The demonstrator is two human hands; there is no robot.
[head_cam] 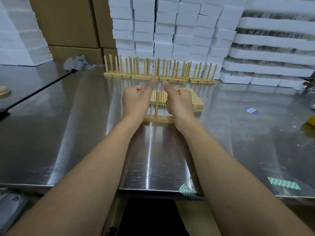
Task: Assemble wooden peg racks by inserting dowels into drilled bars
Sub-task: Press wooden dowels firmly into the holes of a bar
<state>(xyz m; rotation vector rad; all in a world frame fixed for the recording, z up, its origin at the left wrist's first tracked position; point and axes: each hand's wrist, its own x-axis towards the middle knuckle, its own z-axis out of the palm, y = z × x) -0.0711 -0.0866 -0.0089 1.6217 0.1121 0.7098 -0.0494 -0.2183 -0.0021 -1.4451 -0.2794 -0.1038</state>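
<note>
Both arms reach out over the shiny steel surface [85,133]. The left grip [134,101] is a closed fist with the thumb pointing forward and nothing held in it. The right grip [179,103] mirrors it: fingers curled, thumb out, nothing visible inside.

Between the wrists, around the middle of the surface, lies one pale wooden drilled bar [160,119]. A single round wooden dowel [156,104] stands upright in its centre. Neither fist touches the dowel.

Just behind it sits a bundle of loose wooden dowels [162,97], lying flat and packed too tightly to count. To the right of the bundle is a stack of spare wooden bars [197,103], partly hidden by the right grip.

Along the far edge runs a row of finished wooden peg racks [158,72]. Four bases show at the front, and their pegs crowd together.

On to the containers. White foam boxes [170,31] are stacked high behind the racks, all closed, so their contents are unseen. Brown cardboard cartons [68,23] stand towards the far-left corner, also shut.

A crumpled grey cloth [75,63] lies near the far-left corner, and one round blue sticker [251,110] sits towards the right edge. Two strips of green-patterned tape [283,183] lie at the near edge.
</note>
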